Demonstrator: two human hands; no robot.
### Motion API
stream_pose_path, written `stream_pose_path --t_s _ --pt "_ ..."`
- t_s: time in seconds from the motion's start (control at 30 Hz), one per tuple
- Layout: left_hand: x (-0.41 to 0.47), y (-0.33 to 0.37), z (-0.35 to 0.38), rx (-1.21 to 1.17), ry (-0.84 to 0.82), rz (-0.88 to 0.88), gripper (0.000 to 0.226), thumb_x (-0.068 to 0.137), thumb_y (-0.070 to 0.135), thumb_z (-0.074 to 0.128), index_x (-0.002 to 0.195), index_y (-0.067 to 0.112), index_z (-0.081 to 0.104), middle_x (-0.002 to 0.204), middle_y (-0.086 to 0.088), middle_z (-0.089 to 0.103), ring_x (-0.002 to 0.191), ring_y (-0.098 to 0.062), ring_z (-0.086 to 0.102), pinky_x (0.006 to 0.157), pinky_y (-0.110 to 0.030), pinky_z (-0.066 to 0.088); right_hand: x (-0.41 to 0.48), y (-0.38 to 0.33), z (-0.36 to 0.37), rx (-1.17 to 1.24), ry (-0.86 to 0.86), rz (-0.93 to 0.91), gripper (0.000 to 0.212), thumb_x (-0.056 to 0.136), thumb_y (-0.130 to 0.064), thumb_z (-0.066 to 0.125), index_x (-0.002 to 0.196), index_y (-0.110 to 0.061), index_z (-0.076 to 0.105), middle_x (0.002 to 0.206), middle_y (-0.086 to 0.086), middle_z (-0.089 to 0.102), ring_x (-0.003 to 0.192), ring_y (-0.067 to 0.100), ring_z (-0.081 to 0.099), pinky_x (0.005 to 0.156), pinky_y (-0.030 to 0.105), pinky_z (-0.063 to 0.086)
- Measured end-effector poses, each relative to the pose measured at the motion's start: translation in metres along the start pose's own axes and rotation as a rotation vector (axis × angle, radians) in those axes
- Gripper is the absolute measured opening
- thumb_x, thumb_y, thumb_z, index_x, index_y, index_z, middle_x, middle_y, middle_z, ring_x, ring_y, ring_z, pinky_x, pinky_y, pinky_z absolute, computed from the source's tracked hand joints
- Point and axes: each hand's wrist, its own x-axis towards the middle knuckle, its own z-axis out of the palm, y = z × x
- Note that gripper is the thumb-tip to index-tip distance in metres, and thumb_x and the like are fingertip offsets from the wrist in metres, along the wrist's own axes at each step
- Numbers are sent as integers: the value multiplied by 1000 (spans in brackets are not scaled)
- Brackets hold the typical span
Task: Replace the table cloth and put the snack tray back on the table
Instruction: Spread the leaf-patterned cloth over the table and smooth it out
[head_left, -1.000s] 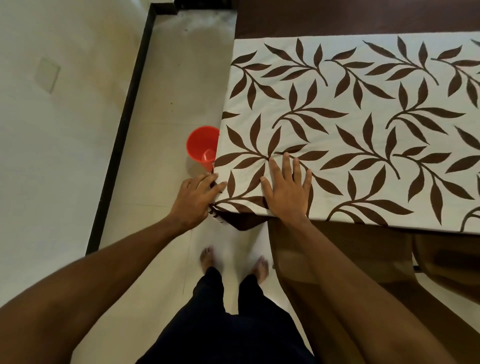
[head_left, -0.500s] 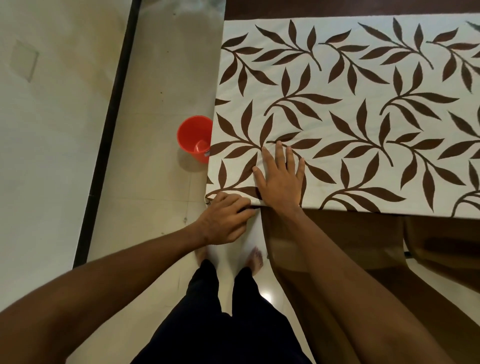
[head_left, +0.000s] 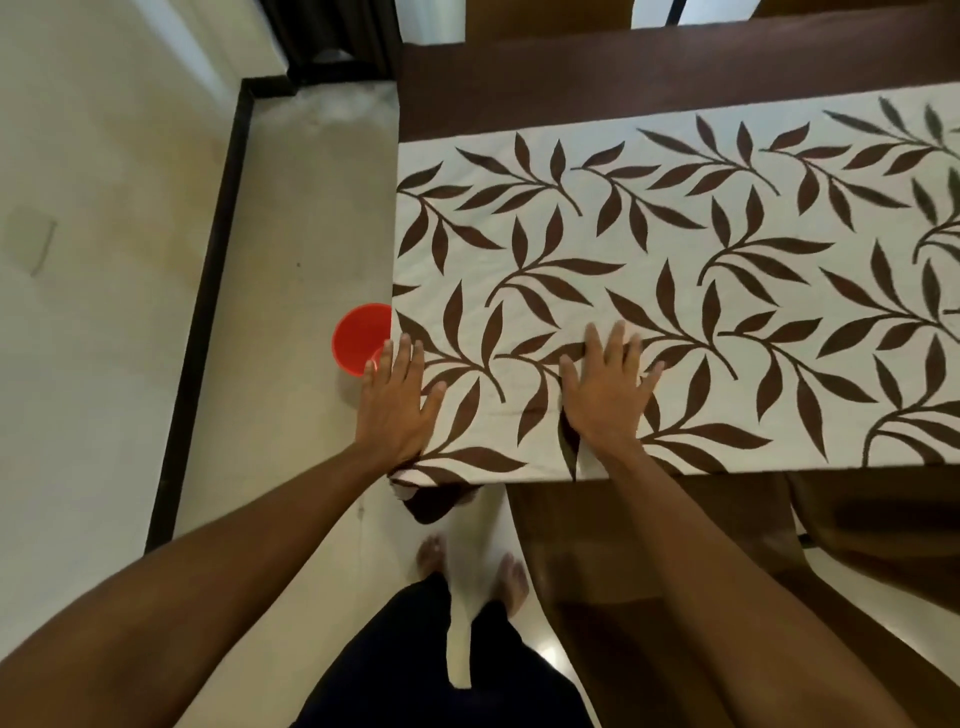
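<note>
Cream cloth: a table cloth (head_left: 675, 291) printed with brown leaves lies flat across the dark wooden desk (head_left: 623, 78), reaching its left and near edges; a bare strip of wood shows along the far side.
Near-left corner: a bit of fabric (head_left: 431, 499) hangs loose below the edge, not yet tidy.
Left hand (head_left: 397, 402): spread flat, palm down, on the cloth's left edge, fingers partly over the side.
Right hand (head_left: 605, 387): spread flat, pressing the cloth near the near edge.
Red cup (head_left: 361, 338): on the floor (head_left: 291, 260), just left of the desk.
Snack tray: not in view.
Progress: the cloth appears laid and is being smoothed; squaring the corner and bringing the tray back seem to remain.
</note>
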Motion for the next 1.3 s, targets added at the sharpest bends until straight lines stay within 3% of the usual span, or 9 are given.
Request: stream_pose_path --t_s 0.1,0.17,0.37,0.6,0.83,1.3 --pt "30 8 -12 -9 14 27 69 103 53 23 158 15 4 166 -6 -1 152 -24 -6 123 -48 1 -4 -35 6 -109 -138 -377 64 103 -61 16 160 -33 10 170 5 0 156 30 -5 120 62 -7" --pt "63 16 -20 -17 6 98 68 104 50 25 158 14 7 166 -7 1 152 -24 -5 123 -47 1 10 -55 9 -80 -179 -479 61 104 -59 20 159 -35 17 170 3 5 156 26 -3 121 61 -5" --pt "152 28 -35 -29 -4 165 67 103 51 26 158 17 8 166 -8 0 153 -23 -7 123 -49 0 96 -74 2 63 27 -268 56 102 -54 33 149 -25 43 163 8 31 153 29 19 120 65 13" --pt "337 21 -71 64 45 147 67 100 61 19 158 28 11 166 -7 1 152 -29 -4 120 -55 -3 272 -126 -2 -17 -63 -183 63 102 -64 16 158 -37 19 170 3 6 156 29 -1 118 64 -6" --pt "475 3 -98 37 138 95 71 97 65 17 157 28 15 165 -9 8 152 -29 2 122 -53 1 404 -188 6 -21 -18 -173 66 100 -68 14 158 -39 20 170 2 9 156 29 2 119 65 -3" --pt "583 -7 -116 57 185 94 66 97 62 14 157 34 12 165 -6 10 152 -31 3 121 -54 2 518 -224 4 -46 9 -123 71 95 -74 11 158 -43 13 170 0 3 156 27 -4 121 62 -5"
